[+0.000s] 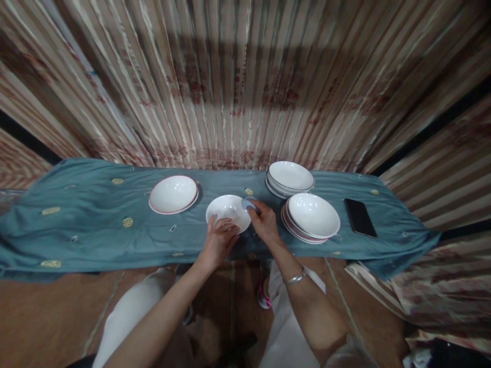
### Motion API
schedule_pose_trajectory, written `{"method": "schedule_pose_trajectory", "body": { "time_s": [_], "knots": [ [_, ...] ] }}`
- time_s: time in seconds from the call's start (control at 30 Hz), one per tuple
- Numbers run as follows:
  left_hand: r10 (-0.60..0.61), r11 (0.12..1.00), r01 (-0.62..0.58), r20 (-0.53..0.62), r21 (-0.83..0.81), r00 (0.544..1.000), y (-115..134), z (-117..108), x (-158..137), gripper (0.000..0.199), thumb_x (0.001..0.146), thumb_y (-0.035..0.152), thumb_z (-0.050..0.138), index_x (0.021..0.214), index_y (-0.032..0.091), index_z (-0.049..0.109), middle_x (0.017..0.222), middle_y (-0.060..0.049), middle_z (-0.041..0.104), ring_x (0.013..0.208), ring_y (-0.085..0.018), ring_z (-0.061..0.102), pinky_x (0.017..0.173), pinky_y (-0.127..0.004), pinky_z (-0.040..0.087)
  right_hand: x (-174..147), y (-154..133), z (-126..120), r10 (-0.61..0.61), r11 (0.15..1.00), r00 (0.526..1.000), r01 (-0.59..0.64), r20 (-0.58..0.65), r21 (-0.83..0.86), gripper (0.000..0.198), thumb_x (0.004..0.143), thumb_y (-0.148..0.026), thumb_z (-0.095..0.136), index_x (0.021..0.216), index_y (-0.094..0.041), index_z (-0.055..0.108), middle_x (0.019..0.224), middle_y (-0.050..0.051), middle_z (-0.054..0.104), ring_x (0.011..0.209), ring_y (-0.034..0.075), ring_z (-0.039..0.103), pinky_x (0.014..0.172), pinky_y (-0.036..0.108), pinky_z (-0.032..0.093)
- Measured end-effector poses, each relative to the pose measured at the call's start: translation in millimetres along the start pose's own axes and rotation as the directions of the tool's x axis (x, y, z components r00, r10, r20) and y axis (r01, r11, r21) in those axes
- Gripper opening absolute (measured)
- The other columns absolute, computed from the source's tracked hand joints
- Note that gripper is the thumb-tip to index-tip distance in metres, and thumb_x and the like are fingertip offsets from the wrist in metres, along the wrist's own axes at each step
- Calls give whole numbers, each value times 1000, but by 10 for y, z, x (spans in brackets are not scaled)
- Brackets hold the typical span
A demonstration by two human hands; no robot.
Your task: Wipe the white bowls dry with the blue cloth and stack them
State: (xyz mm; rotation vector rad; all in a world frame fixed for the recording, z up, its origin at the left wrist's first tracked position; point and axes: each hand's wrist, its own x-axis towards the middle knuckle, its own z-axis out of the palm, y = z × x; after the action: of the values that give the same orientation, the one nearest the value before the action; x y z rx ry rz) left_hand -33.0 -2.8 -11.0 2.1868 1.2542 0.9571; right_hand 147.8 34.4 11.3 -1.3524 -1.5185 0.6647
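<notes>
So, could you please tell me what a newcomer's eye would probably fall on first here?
Probably the white bowl near the middle, with the left hand on it and the right hand holding a small bluish cloth or sponge at its rim. Next might come the rear stack and front stack of dishes to its right, then the black phone beyond them.

The bowl [224, 205] sits on the table [103, 235], the left fingers [227, 225] at its near side and the right fingers [261, 208] by its right rim, with a sponge-like piece [249, 203] in them. Left of the bowl, apart from it, lies a dish pair [174, 193], one in the other. Right of the bowl stands a near stack [313, 214]; to its right and behind, a far stack [290, 175]. Farthest right of the bowl lies a phone [359, 217], past the near stack. Behind the bowl, beyond the table, hangs a curtain [230, 92].
</notes>
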Motion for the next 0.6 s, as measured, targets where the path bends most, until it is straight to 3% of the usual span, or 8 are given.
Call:
{"method": "schedule_pose_trajectory", "body": {
  "time_s": [0.4, 0.6],
  "knots": [
    [-27, 998, 26, -24, -58, 999, 8, 5, 37, 22, 92, 31, 57, 97, 29, 78, 96, -7, 79, 101, -25, 67, 123, -62, 9, 73, 33, 28, 30, 999, 999, -29, -39, 34, 36, 90, -37, 51, 113, -20, 73, 119, 10, 75, 111, 26, 67, 104, 40, 50],
    [-150, 979, 132, -111, -153, 983, -9, -119, 220, 20, 89, 35, 59, 91, 29, 79, 96, -5, 79, 99, -26, 66, 122, -57, 13, 140, 80, 12, -9, 997, 991, 20, -132, 81, 41, 95, -44, 48, 119, -20, 71, 122, 11, 73, 114, 26, 67, 105, 41, 50]
  ]
}}
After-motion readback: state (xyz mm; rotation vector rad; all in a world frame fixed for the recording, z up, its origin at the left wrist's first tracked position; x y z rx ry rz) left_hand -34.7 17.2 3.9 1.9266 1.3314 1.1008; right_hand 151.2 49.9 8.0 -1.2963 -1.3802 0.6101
